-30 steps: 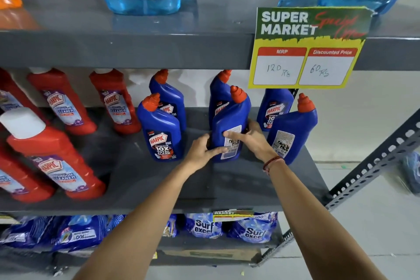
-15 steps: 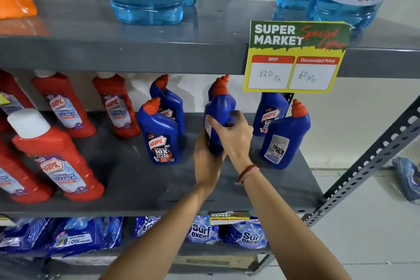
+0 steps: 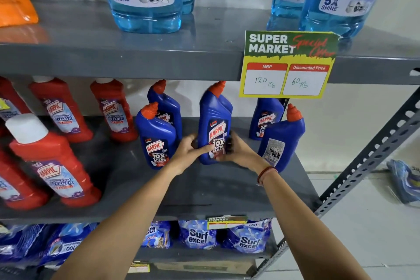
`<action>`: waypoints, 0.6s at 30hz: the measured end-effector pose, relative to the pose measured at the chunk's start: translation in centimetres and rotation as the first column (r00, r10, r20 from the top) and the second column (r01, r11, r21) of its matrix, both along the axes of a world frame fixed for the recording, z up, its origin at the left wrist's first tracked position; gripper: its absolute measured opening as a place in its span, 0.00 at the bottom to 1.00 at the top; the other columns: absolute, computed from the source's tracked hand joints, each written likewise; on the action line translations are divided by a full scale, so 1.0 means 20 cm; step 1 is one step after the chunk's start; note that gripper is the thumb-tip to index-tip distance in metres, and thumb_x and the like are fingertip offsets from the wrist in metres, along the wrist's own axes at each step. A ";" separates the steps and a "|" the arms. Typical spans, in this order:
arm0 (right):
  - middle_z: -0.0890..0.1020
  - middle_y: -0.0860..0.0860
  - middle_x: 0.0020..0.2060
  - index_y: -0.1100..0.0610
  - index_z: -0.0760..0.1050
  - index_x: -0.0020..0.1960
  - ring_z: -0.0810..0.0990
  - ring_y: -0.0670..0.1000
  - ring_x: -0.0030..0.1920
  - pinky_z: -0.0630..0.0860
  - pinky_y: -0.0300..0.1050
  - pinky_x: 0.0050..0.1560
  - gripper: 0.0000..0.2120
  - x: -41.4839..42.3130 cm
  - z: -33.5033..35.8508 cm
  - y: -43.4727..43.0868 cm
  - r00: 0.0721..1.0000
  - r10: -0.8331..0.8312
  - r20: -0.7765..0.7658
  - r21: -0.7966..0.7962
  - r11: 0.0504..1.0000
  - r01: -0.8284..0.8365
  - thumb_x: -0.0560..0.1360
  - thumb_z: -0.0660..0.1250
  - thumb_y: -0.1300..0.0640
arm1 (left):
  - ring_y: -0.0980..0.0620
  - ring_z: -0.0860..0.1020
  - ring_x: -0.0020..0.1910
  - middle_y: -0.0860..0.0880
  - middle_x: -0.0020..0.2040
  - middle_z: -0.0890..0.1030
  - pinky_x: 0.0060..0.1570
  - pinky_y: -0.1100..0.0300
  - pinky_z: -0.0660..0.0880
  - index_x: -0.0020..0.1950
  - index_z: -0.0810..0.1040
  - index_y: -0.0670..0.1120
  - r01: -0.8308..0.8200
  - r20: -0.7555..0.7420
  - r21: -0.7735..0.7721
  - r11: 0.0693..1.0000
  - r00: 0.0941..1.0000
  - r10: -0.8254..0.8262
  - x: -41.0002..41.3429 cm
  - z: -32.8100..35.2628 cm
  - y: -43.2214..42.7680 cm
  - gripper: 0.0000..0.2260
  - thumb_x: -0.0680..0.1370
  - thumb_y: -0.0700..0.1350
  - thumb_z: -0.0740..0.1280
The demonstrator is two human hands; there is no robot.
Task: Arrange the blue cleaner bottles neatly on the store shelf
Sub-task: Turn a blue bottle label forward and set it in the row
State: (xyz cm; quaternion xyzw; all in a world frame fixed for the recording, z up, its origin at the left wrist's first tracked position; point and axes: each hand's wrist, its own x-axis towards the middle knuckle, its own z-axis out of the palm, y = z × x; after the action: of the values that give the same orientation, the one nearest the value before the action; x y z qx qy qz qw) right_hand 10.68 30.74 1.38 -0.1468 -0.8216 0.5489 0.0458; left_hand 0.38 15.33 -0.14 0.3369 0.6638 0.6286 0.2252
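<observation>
Right now the blue cleaner bottle point(image 3: 214, 129) with its label facing out stands near the middle of the grey shelf point(image 3: 204, 188), a little right of centre, and both hands are closed around its lower body: the left hand point(image 3: 188, 151) cups the left side with its thumb across the label, while the right hand point(image 3: 236, 150) wraps the right side. Probably it is a stiff, smooth plastic bottle, fairly heavy if full and top-heavy under the angled orange cap point(image 3: 217, 88), so a low, two-sided hold seems soundest. Another blue bottle stands directly behind it. To the left stands a front blue bottle point(image 3: 156, 138); to the right, a turned bottle point(image 3: 280, 143) shows its back label near the shelf's right edge. Gaps on either side are narrow. Open room lies along the shelf's front edge, while the price sign point(image 3: 288, 63) hangs overhead from the shelf above.
</observation>
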 end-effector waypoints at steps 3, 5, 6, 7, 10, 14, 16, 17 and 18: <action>0.77 0.54 0.59 0.56 0.61 0.66 0.77 0.55 0.59 0.75 0.55 0.62 0.41 -0.02 -0.06 0.00 0.997 -0.071 -0.009 0.065 0.995 0.072 0.60 0.79 0.63 | 0.53 0.81 0.52 0.48 0.52 0.82 0.50 0.63 0.78 0.54 0.76 0.49 0.044 0.013 -0.028 0.999 0.999 -0.043 -0.02 -0.03 -0.02 0.14 0.70 0.42 0.73; 0.77 0.52 0.58 0.55 0.61 0.67 0.77 0.52 0.57 0.75 0.47 0.57 0.40 -0.03 -0.08 -0.01 0.996 -0.084 -0.019 0.121 0.989 0.086 0.61 0.79 0.61 | 0.53 0.79 0.55 0.46 0.55 0.81 0.55 0.60 0.76 0.57 0.74 0.46 0.052 0.027 -0.059 0.997 0.998 -0.051 -0.03 -0.05 -0.02 0.17 0.70 0.42 0.72; 0.77 0.53 0.59 0.55 0.60 0.67 0.76 0.51 0.57 0.74 0.45 0.56 0.40 -0.04 -0.09 -0.01 0.996 -0.087 -0.026 0.140 0.986 0.090 0.61 0.79 0.60 | 0.53 0.79 0.56 0.46 0.56 0.80 0.56 0.60 0.75 0.58 0.73 0.46 0.048 0.029 -0.077 0.996 0.999 -0.046 -0.03 -0.06 -0.02 0.17 0.71 0.42 0.71; 0.77 0.54 0.60 0.55 0.60 0.67 0.76 0.51 0.57 0.74 0.45 0.56 0.40 -0.04 -0.10 -0.02 0.995 -0.094 -0.031 0.150 0.984 0.098 0.62 0.79 0.59 | 0.54 0.78 0.57 0.46 0.57 0.80 0.57 0.59 0.75 0.59 0.72 0.46 0.043 0.028 -0.092 0.995 0.999 -0.041 -0.04 -0.07 -0.02 0.18 0.71 0.42 0.71; 0.77 0.55 0.60 0.56 0.60 0.67 0.77 0.55 0.59 0.74 0.47 0.58 0.40 -0.06 -0.14 -0.05 0.989 -0.138 -0.046 0.163 0.976 0.144 0.62 0.78 0.58 | 0.56 0.77 0.58 0.49 0.58 0.78 0.57 0.61 0.73 0.60 0.70 0.48 0.024 0.028 -0.120 0.993 0.999 -0.021 -0.05 -0.09 -0.03 0.19 0.72 0.41 0.70; 0.79 0.56 0.59 0.57 0.60 0.66 0.78 0.55 0.57 0.75 0.47 0.57 0.41 -0.05 -0.18 -0.10 0.973 -0.213 -0.092 0.174 0.958 0.227 0.61 0.79 0.55 | 0.62 0.75 0.54 0.58 0.54 0.76 0.51 0.70 0.72 0.59 0.68 0.54 -0.028 -0.009 -0.163 0.986 1.000 0.027 -0.05 -0.10 -0.04 0.19 0.73 0.42 0.70; 0.79 0.56 0.58 0.58 0.62 0.65 0.78 0.55 0.56 0.75 0.46 0.56 0.39 -0.04 -0.19 -0.11 0.964 -0.240 -0.111 0.181 0.949 0.257 0.61 0.79 0.55 | 0.58 0.76 0.54 0.56 0.53 0.78 0.53 0.66 0.72 0.59 0.69 0.51 -0.072 -0.045 -0.197 0.978 0.997 0.065 -0.03 -0.12 -0.05 0.18 0.72 0.43 0.70; 0.79 0.56 0.58 0.58 0.63 0.65 0.78 0.55 0.57 0.74 0.44 0.55 0.38 -0.04 -0.19 -0.12 0.962 -0.244 -0.122 0.183 0.947 0.264 0.62 0.79 0.56 | 0.55 0.77 0.55 0.52 0.55 0.79 0.53 0.64 0.72 0.60 0.70 0.48 -0.113 -0.073 -0.209 0.971 0.992 0.100 -0.02 -0.12 -0.05 0.18 0.72 0.44 0.70; 0.79 0.57 0.57 0.59 0.63 0.64 0.78 0.56 0.57 0.73 0.43 0.55 0.36 -0.03 -0.20 -0.13 0.960 -0.245 -0.132 0.188 0.945 0.268 0.63 0.78 0.57 | 0.53 0.77 0.55 0.48 0.56 0.79 0.54 0.61 0.72 0.61 0.71 0.44 -0.164 -0.108 -0.219 0.962 0.984 0.143 0.00 -0.12 -0.06 0.19 0.72 0.44 0.70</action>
State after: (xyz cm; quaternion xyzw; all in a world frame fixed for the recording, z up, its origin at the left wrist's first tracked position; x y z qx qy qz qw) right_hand 10.17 28.21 -2.53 -0.2174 -0.8438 0.4581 0.1757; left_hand 0.34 14.19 -2.62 0.2850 0.7650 0.5481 0.1822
